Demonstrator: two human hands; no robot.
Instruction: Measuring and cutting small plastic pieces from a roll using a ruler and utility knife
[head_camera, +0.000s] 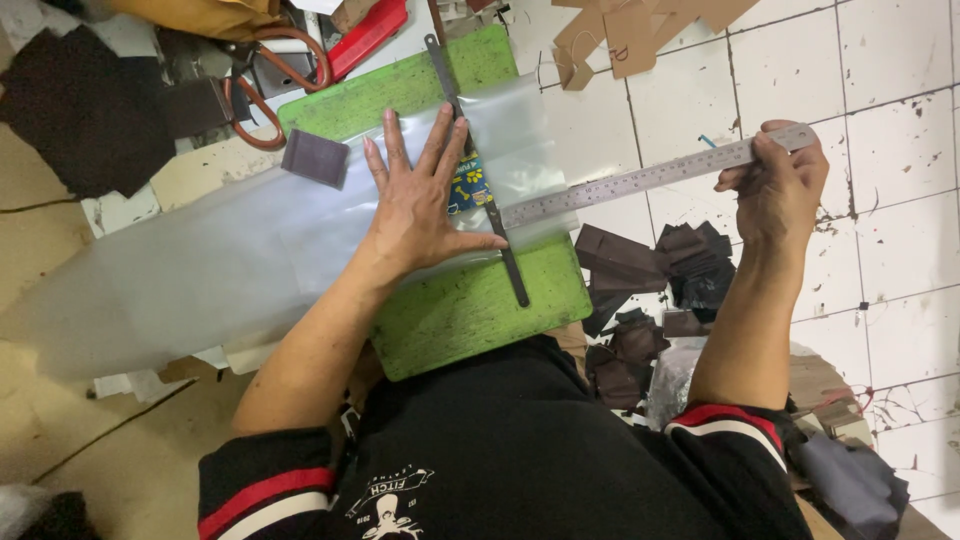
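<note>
My left hand (420, 200) lies flat with fingers spread on a clear plastic sheet (200, 265) that is laid across a green cutting board (470, 310). My right hand (775, 185) grips the far end of a long steel ruler (620, 185), whose other end reaches the thumb of my left hand. A thin dark metal strip (500, 240) lies across the board and sheet beside my left hand. A small blue and yellow printed piece (468, 185) shows under the plastic next to my fingers.
A dark brown leather square (316, 157) rests on the plastic. A pile of dark leather scraps (650, 290) sits right of the board. Cardboard cut-outs (630, 35), a red tool (365, 38) and brown cord lie on the tiled floor beyond.
</note>
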